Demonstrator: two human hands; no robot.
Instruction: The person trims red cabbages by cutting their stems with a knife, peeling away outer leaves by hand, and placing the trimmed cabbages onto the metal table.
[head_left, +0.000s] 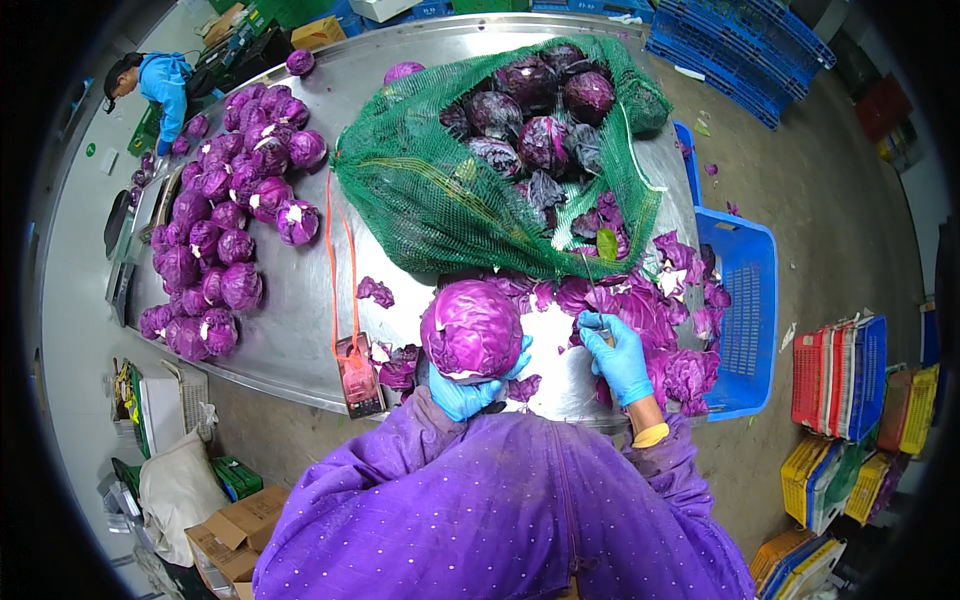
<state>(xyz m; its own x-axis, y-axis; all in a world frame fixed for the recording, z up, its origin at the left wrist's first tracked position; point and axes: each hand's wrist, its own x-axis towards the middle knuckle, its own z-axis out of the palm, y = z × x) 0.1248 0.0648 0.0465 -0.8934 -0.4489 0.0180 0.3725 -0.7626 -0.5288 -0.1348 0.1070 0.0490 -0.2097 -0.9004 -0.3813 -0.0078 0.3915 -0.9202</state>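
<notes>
A trimmed head of red cabbage (472, 330) rests in my left hand (469, 397), which cups it from below in a blue glove. My right hand (615, 356), also gloved in blue, is closed around the handle of a knife (589, 274); its thin blade points away from me towards the net sack. Blade and cabbage are apart. Loose purple outer leaves (637, 311) lie heaped beside and beyond my right hand. Past them, an opened green mesh sack (442, 202) holds several darker, untrimmed red cabbages (544, 142).
Many trimmed cabbages (217, 217) cover the left part of the steel table (300, 367). A phone (360, 379) on an orange cord lies at the near edge. Right of the table stands a blue plastic crate (742, 315). At the far left, a person in blue (165, 86) bends forward.
</notes>
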